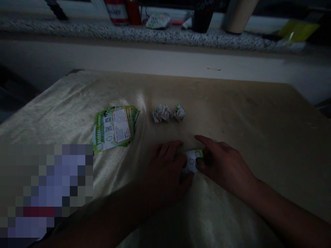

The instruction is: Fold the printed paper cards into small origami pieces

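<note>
1. See a small piece of printed paper (pixel 190 161) between both hands, low on the cloth (pixel 258 110): thin, curved, mostly white, green at its right end, with a round mark on its face. Count one.
2. See the left hand (pixel 165 168) grasping the paper's left part, forefinger bent over it, thumb by the near edge, remaining fingers reaching forward above the cloth.
3. See the right hand (pixel 227 163) pinching the green end between thumb and curled fingers, forefinger stretched ahead, clear of the paper.
4. Count three folded papers (pixel 179 113) beyond the hands: small, faceted, sharp-pointed, printed in white, green and orange. Find two close together at left, one slightly apart at right.
5. Find a fanned stack of leaflets (pixel 111 129) farther left: flat, rectangular, green and white, with an orange-framed text panel on top. Cannot count them, because of overlap.
6. Note a soft sheen on the pale gold cloth, with wrinkles toward the left.
7. Count four upright, roughly cylindrical things on the speckled stone sill (pixel 85 32): a red-and-white can (pixel 117 13), a red container (pixel 133 13), a dark cup (pixel 203 17) lettered "CoCo", a beige cylinder (pixel 240 15). Cannot see inside any.
8. Spot also a crumpled patterned packet (pixel 158 20) on the sill.
</note>
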Tool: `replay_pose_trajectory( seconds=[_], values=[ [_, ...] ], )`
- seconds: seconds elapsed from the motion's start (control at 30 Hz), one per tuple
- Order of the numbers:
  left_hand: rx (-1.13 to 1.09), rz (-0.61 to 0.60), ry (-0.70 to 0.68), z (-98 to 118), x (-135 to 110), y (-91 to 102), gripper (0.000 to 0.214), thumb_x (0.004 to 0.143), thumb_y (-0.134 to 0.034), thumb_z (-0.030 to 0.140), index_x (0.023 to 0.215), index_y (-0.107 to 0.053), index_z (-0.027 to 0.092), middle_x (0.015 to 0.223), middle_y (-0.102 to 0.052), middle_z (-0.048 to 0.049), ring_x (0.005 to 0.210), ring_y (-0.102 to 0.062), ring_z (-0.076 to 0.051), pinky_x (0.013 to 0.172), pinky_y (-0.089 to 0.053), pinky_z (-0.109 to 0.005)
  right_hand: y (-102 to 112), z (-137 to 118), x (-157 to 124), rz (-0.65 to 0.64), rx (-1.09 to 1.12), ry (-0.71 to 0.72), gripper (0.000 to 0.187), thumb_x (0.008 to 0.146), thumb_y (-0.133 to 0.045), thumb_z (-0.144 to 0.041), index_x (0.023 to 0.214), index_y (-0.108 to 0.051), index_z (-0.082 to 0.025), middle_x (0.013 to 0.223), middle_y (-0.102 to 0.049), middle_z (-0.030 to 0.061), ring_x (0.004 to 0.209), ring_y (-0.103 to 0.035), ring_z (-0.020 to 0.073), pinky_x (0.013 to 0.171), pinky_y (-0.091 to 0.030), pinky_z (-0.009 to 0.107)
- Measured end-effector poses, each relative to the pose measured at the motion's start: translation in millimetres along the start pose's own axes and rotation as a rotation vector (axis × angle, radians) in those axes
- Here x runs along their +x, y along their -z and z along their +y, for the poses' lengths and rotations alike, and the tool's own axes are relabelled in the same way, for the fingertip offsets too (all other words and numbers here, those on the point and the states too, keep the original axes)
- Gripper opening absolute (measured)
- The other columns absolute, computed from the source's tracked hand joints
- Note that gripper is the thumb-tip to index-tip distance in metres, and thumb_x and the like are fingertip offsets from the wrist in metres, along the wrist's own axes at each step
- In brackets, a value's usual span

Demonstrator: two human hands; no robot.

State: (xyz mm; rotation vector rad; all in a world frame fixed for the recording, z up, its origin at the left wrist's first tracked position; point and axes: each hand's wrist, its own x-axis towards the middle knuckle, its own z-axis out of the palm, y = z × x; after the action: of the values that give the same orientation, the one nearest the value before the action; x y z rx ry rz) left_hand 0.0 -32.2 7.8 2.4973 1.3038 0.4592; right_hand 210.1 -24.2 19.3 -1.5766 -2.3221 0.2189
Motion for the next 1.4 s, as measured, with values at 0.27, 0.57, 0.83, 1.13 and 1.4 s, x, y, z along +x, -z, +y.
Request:
replay_pose_trajectory(
  seconds=[0.27, 0.57, 0.83, 1.13, 1.4],
  values=[
    [-0.037, -0.025, 0.024, 0, 2, 1.9, 0.021, 0.087, -0.067, 0.039, 0.094, -0.067, 0.019, 0.143, -0.053, -0.0142, 0.129, -0.048, -0.035, 0.107, -0.036, -0.056, 5, 27, 6, 0.136, 0.081, -0.087, 0.044, 0.085, -0.063, -0.023, 0.129, -0.060, -0.022, 0.085, -0.076, 0.0024, 0.073, -0.073, 0.0233, 0.071, -0.058, 0.038],
    [-0.088, -0.040, -0.032, -12, 4, 2.3, 0.022, 0.086, -0.069, 0.037, 0.101, -0.066, 0.020, 0.140, -0.055, -0.0111, 0.129, -0.048, -0.030, 0.110, -0.037, -0.050, 5, 8, 0, 0.034, 0.340, 0.369, 0.020, 0.089, -0.071, -0.023, 0.108, -0.069, -0.019, 0.098, -0.073, 0.0064, 0.093, -0.067, 0.0222, 0.087, -0.051, 0.039],
    [-0.080, -0.029, 0.022, -20, 7, 10.9, 0.022, 0.085, -0.067, 0.028, 0.104, -0.063, 0.018, 0.138, -0.056, -0.0131, 0.131, -0.048, -0.031, 0.110, -0.038, -0.050, 3, 5, -1, -0.163, 0.278, 0.310, 0.027, 0.089, -0.074, -0.033, 0.114, -0.073, -0.022, 0.110, -0.068, 0.0072, 0.108, -0.061, 0.0247, 0.096, -0.047, 0.042],
    [0.005, -0.074, -0.033, -24, 3, 32.8, 0.016, 0.083, -0.065, 0.020, 0.099, -0.068, 0.020, 0.133, -0.059, -0.0113, 0.128, -0.051, -0.030, 0.110, -0.038, -0.050, 4, 5, -3, -0.194, 0.268, 0.314, 0.030, 0.092, -0.070, -0.033, 0.120, -0.071, -0.023, 0.114, -0.066, 0.0073, 0.110, -0.059, 0.0245, 0.098, -0.046, 0.042],
    [-0.136, -0.098, 0.098, -22, 4, 26.9, 0.021, 0.074, -0.063, 0.012, 0.093, -0.066, 0.019, 0.147, -0.050, -0.0120, 0.139, -0.042, -0.032, 0.113, -0.036, -0.054, 3, 4, -5, -0.183, 0.247, 0.311, 0.034, 0.090, -0.071, -0.030, 0.123, -0.071, -0.023, 0.114, -0.066, 0.0071, 0.111, -0.059, 0.0259, 0.098, -0.046, 0.044]
  ],
)
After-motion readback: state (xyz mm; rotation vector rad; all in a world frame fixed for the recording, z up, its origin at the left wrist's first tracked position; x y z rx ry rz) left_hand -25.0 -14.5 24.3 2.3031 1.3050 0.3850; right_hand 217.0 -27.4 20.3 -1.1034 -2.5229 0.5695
